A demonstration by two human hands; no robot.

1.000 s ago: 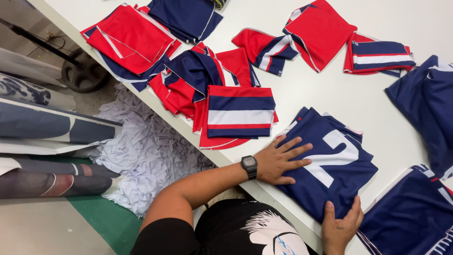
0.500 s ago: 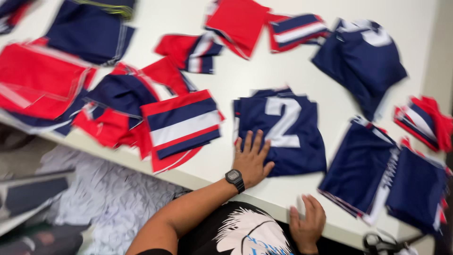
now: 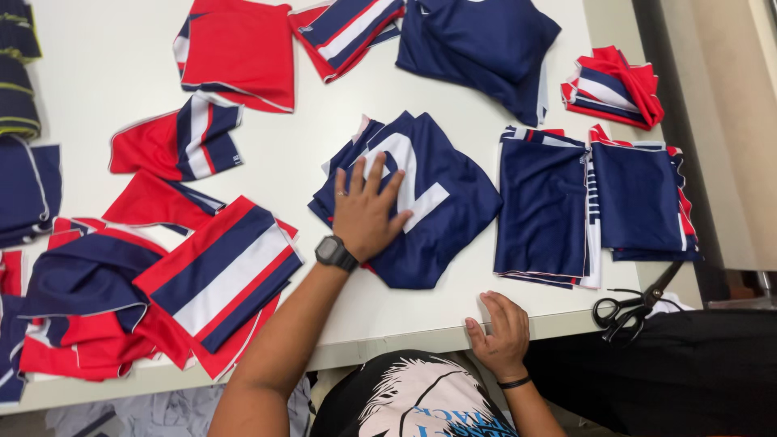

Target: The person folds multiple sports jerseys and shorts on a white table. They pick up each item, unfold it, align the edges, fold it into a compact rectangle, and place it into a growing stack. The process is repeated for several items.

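My left hand (image 3: pixel 366 209), with a black watch on the wrist, lies flat with spread fingers on a stack of navy fabric pieces (image 3: pixel 437 202) bearing a white numeral, in the middle of the white table (image 3: pixel 291 162). My right hand (image 3: pixel 500 330) rests on the table's near edge, fingers curled over it, holding nothing. Two neat navy stacks (image 3: pixel 542 206) (image 3: pixel 639 198) lie just right of the numbered stack.
Black scissors (image 3: pixel 635 306) lie at the near right corner. Red, white and navy striped pieces (image 3: pixel 218 279) pile at the left, with more red and navy pieces (image 3: pixel 239 53) (image 3: pixel 477 40) (image 3: pixel 611 85) along the far side. Dark folded cloth (image 3: pixel 24 186) sits at the left edge.
The view has swung so the numbered stack now sits in the middle. My left hand has stayed flat on it, and my right hand has stayed at the table edge.
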